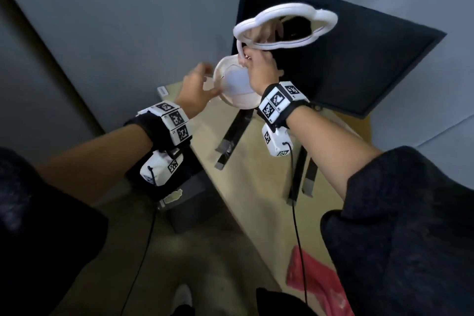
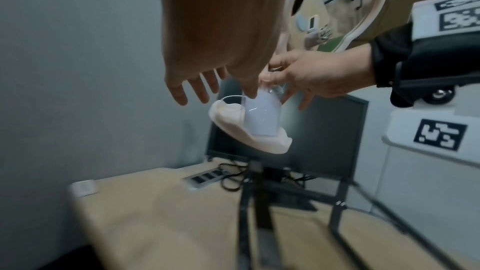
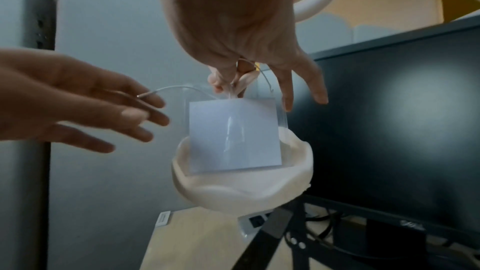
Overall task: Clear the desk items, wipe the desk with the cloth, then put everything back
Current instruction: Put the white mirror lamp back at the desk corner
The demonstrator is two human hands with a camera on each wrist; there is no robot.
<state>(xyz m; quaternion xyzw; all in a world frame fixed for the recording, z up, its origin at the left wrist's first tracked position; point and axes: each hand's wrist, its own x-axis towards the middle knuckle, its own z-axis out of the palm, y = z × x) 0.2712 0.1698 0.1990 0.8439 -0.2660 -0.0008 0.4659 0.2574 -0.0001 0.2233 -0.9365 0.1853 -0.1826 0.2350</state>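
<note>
Both of your hands are raised above the far end of the desk [image 1: 259, 187], in front of the dark monitor [image 1: 346, 64]. Your right hand [image 1: 260, 69] holds a white mirror [image 1: 284, 25] by its thin neck: the thumb and the first fingers [image 3: 221, 81] pinch the neck just above the base, while the other two fingers [image 3: 314, 85] stick out straight and touch nothing. The mirror is in the air, clear of the desk, and tilted; its cloud-shaped frame is above your hand and its round cream base [image 3: 241, 188] hangs below. A clear plastic bag with a white card [image 3: 233, 134] inside hangs at the neck and lies against the base. Your left hand [image 1: 195, 92] is just beside the base on its left side, with the fingers [image 2: 179, 93] spread and relaxed; in the head view the fingertips seem to reach the rim of the base, but I cannot tell if they really touch it. A thin white wire [image 3: 166, 89] curves from the bag toward this hand. On the desk, a red cloth [image 1: 318, 279] lies at the near edge, well apart from the mirror. A black metal stand [image 1: 230, 136] stands under the monitor, a power strip [image 2: 205, 178] lies behind it with cables, and a small white box [image 2: 83, 187] sits at the far corner.
</note>
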